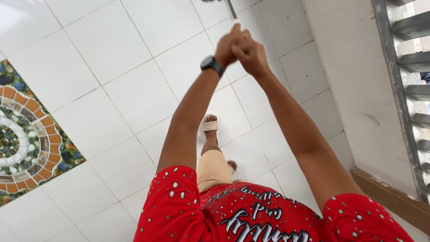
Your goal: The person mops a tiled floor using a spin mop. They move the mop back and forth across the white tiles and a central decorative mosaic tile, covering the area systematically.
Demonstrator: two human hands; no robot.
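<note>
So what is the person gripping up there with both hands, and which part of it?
A thin grey pole, likely the handle of a long tool. The left hand and right hand close together around its near end; its far end runs out of view.

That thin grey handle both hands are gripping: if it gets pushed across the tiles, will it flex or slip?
The handle looks straight and metallic, so probably stiff rather than floppy. Its thinness suggests it is light. Both the left hand and right hand wrap it stacked together, so slipping seems unlikely. The glossy white tiles should offer little drag.
</note>
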